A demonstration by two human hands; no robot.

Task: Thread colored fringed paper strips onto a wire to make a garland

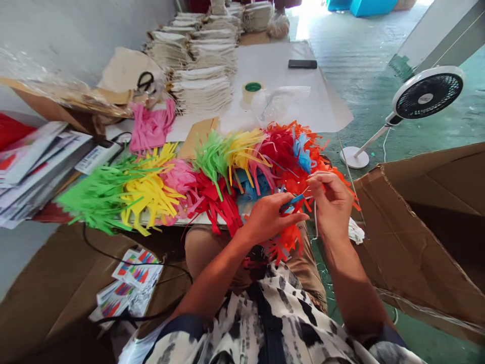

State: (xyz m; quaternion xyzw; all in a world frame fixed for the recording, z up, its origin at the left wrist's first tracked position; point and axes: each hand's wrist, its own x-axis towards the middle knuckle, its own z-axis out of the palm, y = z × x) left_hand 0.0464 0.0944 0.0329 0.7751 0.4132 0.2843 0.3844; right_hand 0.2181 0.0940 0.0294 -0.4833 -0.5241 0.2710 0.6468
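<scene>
A long garland of fringed tissue paper in green, yellow, pink, red, blue and orange lies across the table edge and my lap. My left hand pinches a small blue paper piece at the garland's orange end. My right hand is raised just to its right, fingertips closed on a thin strand or the same blue piece; the exact grip is partly hidden. Orange fringe hangs below both hands.
Stacks of cream cloth bags, black scissors, loose pink fringe, a tape roll and a phone lie on the table. A white fan stands on the green floor, beside an opened cardboard box.
</scene>
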